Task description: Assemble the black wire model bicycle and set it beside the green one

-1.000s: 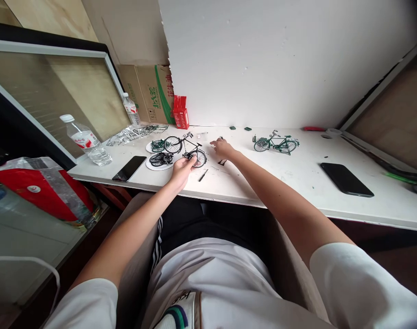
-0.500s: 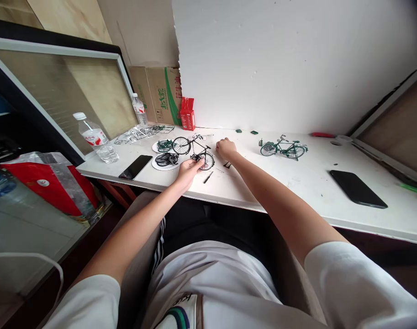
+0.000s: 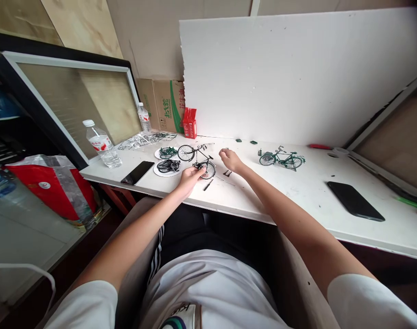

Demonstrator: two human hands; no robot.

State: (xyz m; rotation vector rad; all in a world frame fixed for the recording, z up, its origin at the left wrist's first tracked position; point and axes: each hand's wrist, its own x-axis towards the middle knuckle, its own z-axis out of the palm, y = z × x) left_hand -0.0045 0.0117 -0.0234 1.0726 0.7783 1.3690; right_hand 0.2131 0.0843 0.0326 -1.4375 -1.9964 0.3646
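My left hand [image 3: 190,179] grips a small black model bicycle [image 3: 197,156] near its right-hand wheel, with the other wheel raised to the left. To the right of the bicycle, my right hand [image 3: 230,160] hovers with its fingers curled together; what they hold, if anything, is too small to name. A small black part [image 3: 227,173] lies on the table below that hand. A short dark tool [image 3: 208,185] rests near the front edge. Black bicycle parts [image 3: 169,166] and green parts [image 3: 167,152] sit on white round plates to the left.
A green model bicycle [image 3: 282,159] stands right of centre. Phones lie at the left [image 3: 137,172] and right [image 3: 355,201]. A water bottle [image 3: 103,145], a red box [image 3: 190,123] and a cardboard box [image 3: 165,105] stand at the left and back. Clear wrapping lies by the bottles.
The head view has tilted up a little, so the table sits lower in the picture. My left hand still grips the bicycle, and my right hand stays curled beside it.
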